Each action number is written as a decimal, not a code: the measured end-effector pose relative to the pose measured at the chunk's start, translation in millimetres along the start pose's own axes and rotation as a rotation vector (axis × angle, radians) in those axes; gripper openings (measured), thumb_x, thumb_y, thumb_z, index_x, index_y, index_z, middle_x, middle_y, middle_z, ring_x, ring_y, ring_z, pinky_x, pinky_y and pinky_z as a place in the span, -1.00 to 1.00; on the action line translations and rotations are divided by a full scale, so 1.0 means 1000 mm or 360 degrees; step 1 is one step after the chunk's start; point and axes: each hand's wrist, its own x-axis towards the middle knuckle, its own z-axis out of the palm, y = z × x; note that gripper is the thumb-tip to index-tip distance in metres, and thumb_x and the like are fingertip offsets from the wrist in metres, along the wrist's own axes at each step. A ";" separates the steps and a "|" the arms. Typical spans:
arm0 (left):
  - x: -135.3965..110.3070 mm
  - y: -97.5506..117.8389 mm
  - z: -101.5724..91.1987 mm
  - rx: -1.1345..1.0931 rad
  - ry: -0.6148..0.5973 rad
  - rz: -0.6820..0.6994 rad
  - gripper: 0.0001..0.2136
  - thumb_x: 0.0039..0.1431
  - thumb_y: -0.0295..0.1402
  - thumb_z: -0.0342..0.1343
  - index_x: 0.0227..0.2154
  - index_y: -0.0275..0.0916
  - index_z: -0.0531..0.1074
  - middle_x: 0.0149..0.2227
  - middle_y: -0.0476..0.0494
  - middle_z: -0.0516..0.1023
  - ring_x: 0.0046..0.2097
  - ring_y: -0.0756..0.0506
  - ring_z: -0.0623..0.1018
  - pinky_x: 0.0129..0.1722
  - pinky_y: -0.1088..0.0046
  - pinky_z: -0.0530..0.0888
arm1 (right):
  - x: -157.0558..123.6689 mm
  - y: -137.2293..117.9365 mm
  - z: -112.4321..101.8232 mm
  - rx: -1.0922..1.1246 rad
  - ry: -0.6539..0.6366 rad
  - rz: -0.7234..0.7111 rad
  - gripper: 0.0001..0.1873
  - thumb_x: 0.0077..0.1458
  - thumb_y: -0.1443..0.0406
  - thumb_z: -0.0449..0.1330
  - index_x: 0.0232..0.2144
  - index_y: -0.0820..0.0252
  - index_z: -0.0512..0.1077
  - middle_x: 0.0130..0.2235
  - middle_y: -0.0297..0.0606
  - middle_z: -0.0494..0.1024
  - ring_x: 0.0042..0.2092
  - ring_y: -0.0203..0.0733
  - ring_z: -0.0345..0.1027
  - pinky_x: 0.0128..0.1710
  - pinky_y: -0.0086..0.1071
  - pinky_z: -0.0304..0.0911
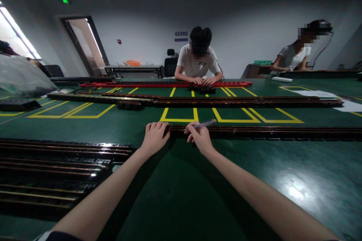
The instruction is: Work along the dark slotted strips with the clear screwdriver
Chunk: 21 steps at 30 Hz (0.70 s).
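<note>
A long dark strip with brown edges lies across the green table in front of me. My left hand rests on the strip's left end, fingers curled over its far edge. My right hand sits just to the right, closed on a clear pen-like tool whose tip points right above the strip.
A stack of similar dark strips lies at my near left. More long strips cross the middle of the table over yellow floor-style markings. A person across the table works at a red rail. Another person sits at the far right.
</note>
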 end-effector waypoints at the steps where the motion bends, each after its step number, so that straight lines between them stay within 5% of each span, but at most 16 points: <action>1: 0.000 0.000 0.000 -0.0003 -0.0007 0.0000 -0.70 0.22 -0.31 -0.13 -0.04 -0.24 0.34 -0.04 -0.23 0.46 -0.01 -0.23 0.38 0.04 0.11 0.21 | 0.000 0.000 0.000 0.0002 0.0000 0.0004 -0.79 0.04 0.20 0.16 -0.51 0.22 0.34 -0.48 -0.32 0.47 -0.61 -0.40 0.30 -0.64 -0.52 0.17; 21: 0.000 0.000 0.000 0.0003 0.0013 0.0000 -0.70 0.22 -0.30 -0.13 -0.05 -0.25 0.34 -0.04 -0.23 0.46 0.00 -0.24 0.38 0.04 0.11 0.21 | 0.000 0.000 0.000 -0.0027 0.0002 -0.0004 -0.82 0.07 0.24 0.12 -0.51 0.21 0.34 -0.49 -0.33 0.47 -0.62 -0.40 0.30 -0.65 -0.54 0.18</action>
